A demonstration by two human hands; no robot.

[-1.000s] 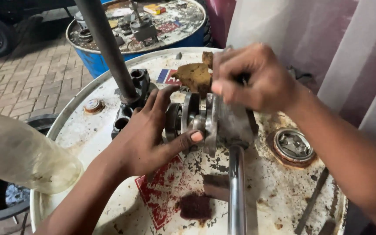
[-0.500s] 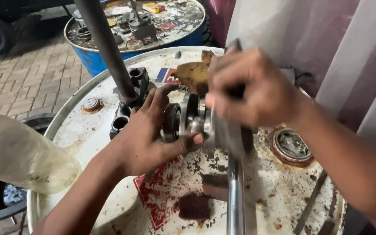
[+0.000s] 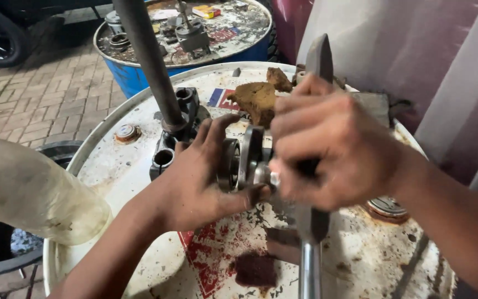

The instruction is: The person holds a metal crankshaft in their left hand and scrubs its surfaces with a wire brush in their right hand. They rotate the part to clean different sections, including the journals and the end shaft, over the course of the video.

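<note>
A greasy metal crankshaft assembly with round webs rests on top of a white steel drum. My left hand cups it from the left, thumb pressed under its shaft end. My right hand is closed around a grey metal hammer near its head, the hammer's top end pointing up and its steel handle running down toward me. The hammer head sits right beside the crankshaft's shaft end.
A brown dirty rag lies behind the crankshaft. A dark metal pipe rises from a fitting on the drum. A blue drum with parts stands behind. A cloudy plastic bottle is at left. Brick paving lies beyond.
My right hand has shifted right and down along the hammer, and the hammer's upper end now shows above my fingers. My left hand stays on the crankshaft.
</note>
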